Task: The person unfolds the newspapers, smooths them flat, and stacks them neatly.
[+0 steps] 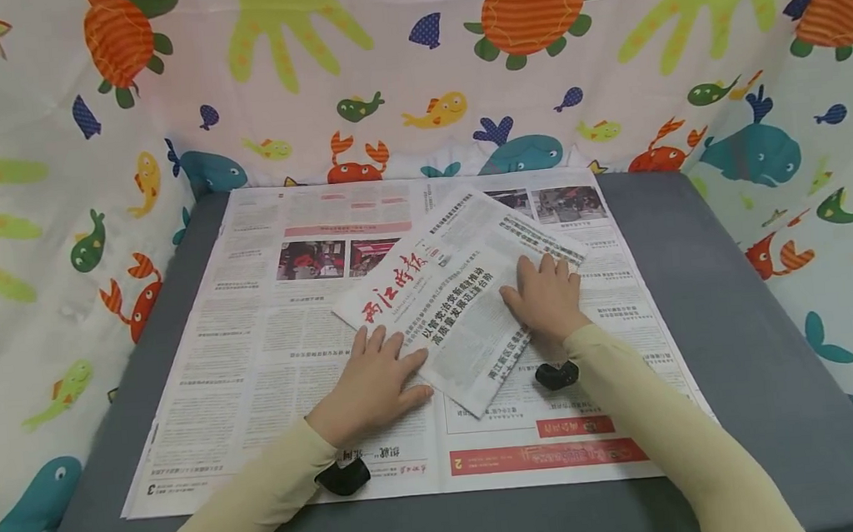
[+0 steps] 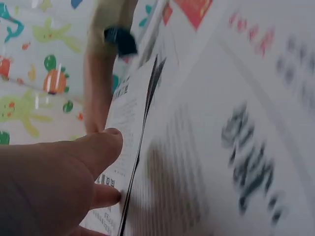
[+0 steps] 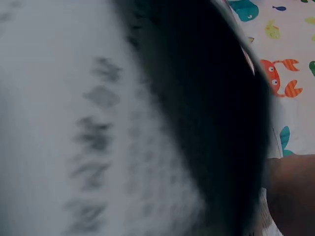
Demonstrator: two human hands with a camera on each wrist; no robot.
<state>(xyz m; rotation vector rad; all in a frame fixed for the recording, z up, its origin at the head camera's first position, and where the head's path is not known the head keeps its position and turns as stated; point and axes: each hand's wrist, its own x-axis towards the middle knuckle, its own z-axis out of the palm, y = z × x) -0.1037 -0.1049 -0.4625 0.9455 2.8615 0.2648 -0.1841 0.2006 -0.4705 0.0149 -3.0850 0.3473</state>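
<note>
A small folded newspaper (image 1: pixel 459 293) with a red Chinese masthead lies slanted on a wide opened newspaper sheet (image 1: pixel 214 341). My left hand (image 1: pixel 371 383) rests at its lower left edge, fingers spread, thumb pointing right. On its right part lies my right hand (image 1: pixel 549 296), with the fingers pointing away from me and the thumb apart. In the left wrist view, the left thumb and a finger (image 2: pixel 106 195) touch the folded paper (image 2: pixel 130 105) near its edge. Blurred printed paper (image 3: pixel 98 137) and a dark shadow fill most of the right wrist view; the right fingertips are hidden there.
The opened sheet covers the middle of a grey table (image 1: pixel 665 239). A white cloth (image 1: pixel 401 134) printed with sea animals stands behind and along both sides. Black wrist bands, one at the left wrist (image 1: pixel 344 476) and one at the right wrist (image 1: pixel 557 375), hang over the sheet.
</note>
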